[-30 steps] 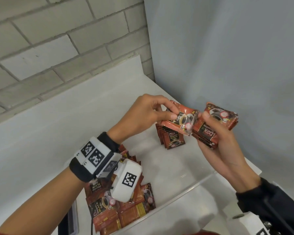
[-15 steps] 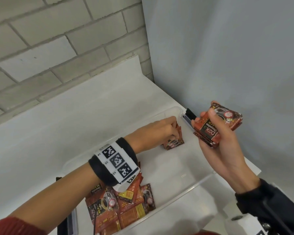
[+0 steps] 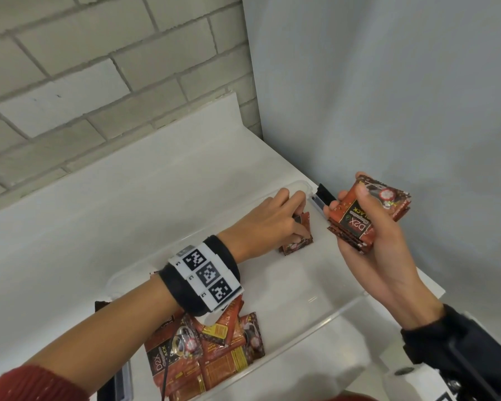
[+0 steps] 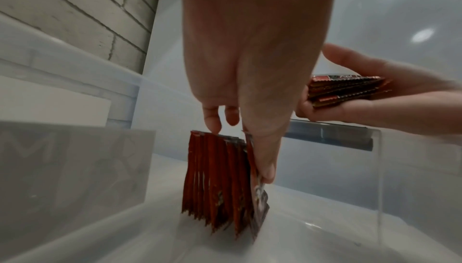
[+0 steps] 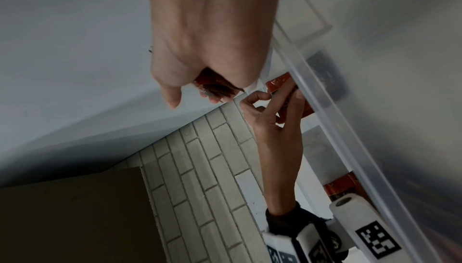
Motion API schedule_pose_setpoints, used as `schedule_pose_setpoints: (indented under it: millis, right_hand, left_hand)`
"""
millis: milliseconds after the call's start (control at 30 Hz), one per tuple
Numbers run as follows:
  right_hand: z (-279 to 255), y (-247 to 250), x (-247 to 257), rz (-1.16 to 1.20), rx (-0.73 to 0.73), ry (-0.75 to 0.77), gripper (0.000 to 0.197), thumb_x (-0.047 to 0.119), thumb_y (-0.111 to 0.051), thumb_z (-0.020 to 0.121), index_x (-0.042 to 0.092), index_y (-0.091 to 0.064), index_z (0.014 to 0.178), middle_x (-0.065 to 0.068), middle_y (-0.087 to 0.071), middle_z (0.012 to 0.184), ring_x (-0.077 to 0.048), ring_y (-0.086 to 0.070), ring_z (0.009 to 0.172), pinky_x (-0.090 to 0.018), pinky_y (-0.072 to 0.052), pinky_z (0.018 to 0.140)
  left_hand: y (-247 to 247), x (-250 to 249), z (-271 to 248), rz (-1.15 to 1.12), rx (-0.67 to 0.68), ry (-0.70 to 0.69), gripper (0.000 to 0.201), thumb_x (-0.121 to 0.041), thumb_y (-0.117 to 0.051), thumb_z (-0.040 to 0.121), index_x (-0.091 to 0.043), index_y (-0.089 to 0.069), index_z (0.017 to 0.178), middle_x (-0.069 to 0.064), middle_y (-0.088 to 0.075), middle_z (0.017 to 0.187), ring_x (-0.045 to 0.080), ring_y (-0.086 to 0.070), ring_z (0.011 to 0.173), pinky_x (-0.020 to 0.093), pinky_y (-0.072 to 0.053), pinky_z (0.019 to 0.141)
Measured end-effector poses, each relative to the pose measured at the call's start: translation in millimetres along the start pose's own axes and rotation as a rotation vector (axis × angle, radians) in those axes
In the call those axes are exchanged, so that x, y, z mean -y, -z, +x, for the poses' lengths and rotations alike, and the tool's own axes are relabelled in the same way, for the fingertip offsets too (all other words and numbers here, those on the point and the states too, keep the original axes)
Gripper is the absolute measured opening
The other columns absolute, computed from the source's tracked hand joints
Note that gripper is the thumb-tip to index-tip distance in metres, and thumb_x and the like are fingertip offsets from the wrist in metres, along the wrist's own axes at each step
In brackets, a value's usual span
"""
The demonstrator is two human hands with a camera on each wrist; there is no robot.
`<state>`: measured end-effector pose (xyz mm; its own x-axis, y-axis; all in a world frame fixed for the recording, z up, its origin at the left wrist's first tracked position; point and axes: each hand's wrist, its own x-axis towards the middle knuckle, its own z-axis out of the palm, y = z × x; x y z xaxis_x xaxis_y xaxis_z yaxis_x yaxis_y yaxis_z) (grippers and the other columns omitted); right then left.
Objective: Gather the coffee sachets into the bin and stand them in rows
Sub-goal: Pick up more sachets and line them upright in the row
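Task is partly complete. Inside the clear plastic bin [image 3: 342,306], the left hand [image 3: 268,224] pinches one sachet onto a short row of upright red foil coffee sachets [image 4: 220,186] at the far end. The right hand [image 3: 379,241] grips a flat stack of sachets [image 3: 359,218] just above the bin. A loose pile of sachets [image 3: 214,351] lies unsorted at the near end.

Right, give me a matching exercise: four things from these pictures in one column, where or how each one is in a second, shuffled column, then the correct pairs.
Things
1. left hand
2. right hand
3. standing row of sachets
4. loose heap of sachets

Places or states
A. lying flat and jumbled at the near end of the clear bin
B. upright on edge on the bin floor, at its far end
C. holds a stack of sachets above the bin's right side
D. reaches down into the bin, fingers on the end sachet of the row

Pairs: 1-D, 2-C, 3-B, 4-A
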<state>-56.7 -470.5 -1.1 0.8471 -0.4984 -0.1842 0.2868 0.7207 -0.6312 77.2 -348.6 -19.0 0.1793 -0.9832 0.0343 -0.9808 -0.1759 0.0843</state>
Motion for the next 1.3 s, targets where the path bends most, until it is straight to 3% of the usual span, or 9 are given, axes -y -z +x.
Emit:
schedule_pose_setpoints:
  millis: [167, 400, 633, 700, 833, 1000, 1067, 1233, 1300]
  right_hand:
    - [0, 1, 0, 0.029, 0.005, -0.007, 0.036, 0.026, -0.066, 0.079, 0.023, -0.057, 0.114, 0.002, -0.064, 0.084, -0.009, -0.065, 0.08, -0.033, -0.045, 0.102]
    - [1, 1, -1, 0.057, -0.001, -0.018, 0.035, 0.025, -0.065, 0.081, 0.022, -0.058, 0.115, 0.0, -0.062, 0.087, -0.012, -0.064, 0.083, -0.029, -0.052, 0.093]
    - [-3, -4, 1, 0.078, 0.009, -0.068, 0.02, 0.035, -0.068, 0.075, 0.019, -0.071, 0.086, -0.004, -0.065, 0.083, -0.014, -0.067, 0.075, -0.028, -0.056, 0.084]
    - [-4, -4, 2, 0.122, 0.025, -0.082, 0.029, 0.038, -0.076, 0.075, 0.016, -0.068, 0.093, -0.006, -0.065, 0.086, -0.016, -0.066, 0.078, -0.03, -0.056, 0.087]
    - [-4, 0, 5, 0.198, 0.042, -0.099, 0.035, 0.03, -0.056, 0.084, 0.011, -0.053, 0.113, -0.009, -0.062, 0.089, -0.019, -0.062, 0.081, -0.033, -0.048, 0.097]
    - [-5, -4, 6, 0.186, 0.061, -0.125, 0.026, 0.017, -0.047, 0.081, 0.01, -0.068, 0.094, -0.011, -0.065, 0.089, -0.021, -0.065, 0.081, -0.035, -0.043, 0.101]
    - [-5, -5, 6, 0.189, 0.074, -0.124, 0.028, 0.016, -0.047, 0.082, 0.011, -0.066, 0.101, -0.012, -0.067, 0.092, -0.022, -0.066, 0.087, -0.035, -0.046, 0.1]
    - [-4, -6, 4, 0.077, 0.061, -0.14, 0.027, 0.017, -0.052, 0.083, 0.012, -0.078, 0.087, -0.011, -0.072, 0.102, -0.02, -0.068, 0.1, -0.03, -0.048, 0.099]
    - [-4, -6, 3, 0.039, 0.068, -0.131, 0.026, 0.017, -0.053, 0.085, 0.01, -0.075, 0.097, -0.01, -0.072, 0.106, -0.019, -0.068, 0.101, -0.029, -0.05, 0.096]
  left_hand:
    - [-3, 2, -2, -0.001, 0.0, -0.013, 0.025, -0.015, -0.069, 0.086, -0.026, -0.073, 0.109, 0.009, -0.047, 0.1, 0.026, -0.037, 0.091, 0.037, -0.042, 0.07]
    - [-3, 0, -3, -0.001, 0.054, 0.002, 0.032, -0.014, -0.062, 0.089, -0.03, -0.068, 0.116, 0.01, -0.046, 0.104, 0.027, -0.037, 0.094, 0.04, -0.042, 0.077]
    - [-1, 0, -2, -0.048, 0.057, 0.012, 0.025, -0.026, -0.058, 0.093, -0.033, -0.068, 0.115, 0.007, -0.043, 0.105, 0.024, -0.035, 0.095, 0.039, -0.042, 0.08]
    - [-1, 1, -2, -0.062, 0.056, 0.013, 0.025, -0.027, -0.057, 0.094, -0.033, -0.068, 0.115, 0.007, -0.042, 0.104, 0.024, -0.035, 0.095, 0.04, -0.042, 0.081]
    - [-2, 3, -2, -0.103, 0.031, -0.003, 0.026, -0.027, -0.058, 0.093, -0.032, -0.068, 0.116, 0.006, -0.041, 0.103, 0.024, -0.034, 0.095, 0.04, -0.043, 0.081]
    - [5, 4, -3, -0.175, -0.033, -0.015, 0.029, -0.029, -0.049, 0.093, -0.026, -0.068, 0.115, 0.006, -0.04, 0.103, 0.022, -0.035, 0.095, 0.042, -0.043, 0.082]
    - [10, 5, -3, -0.18, -0.135, -0.02, 0.026, -0.025, -0.049, 0.094, -0.021, -0.068, 0.11, 0.008, -0.044, 0.102, 0.022, -0.039, 0.094, 0.041, -0.044, 0.079]
    - [35, -2, -5, -0.443, -0.319, 0.162, 0.025, -0.019, -0.048, 0.099, -0.017, -0.066, 0.116, 0.0, -0.049, 0.099, 0.009, -0.042, 0.093, 0.013, -0.035, 0.078]
    - [48, -8, -5, -0.549, -0.345, 0.21, 0.026, -0.023, -0.045, 0.101, -0.017, -0.066, 0.115, -0.007, -0.055, 0.095, 0.006, -0.05, 0.092, 0.012, -0.037, 0.077]
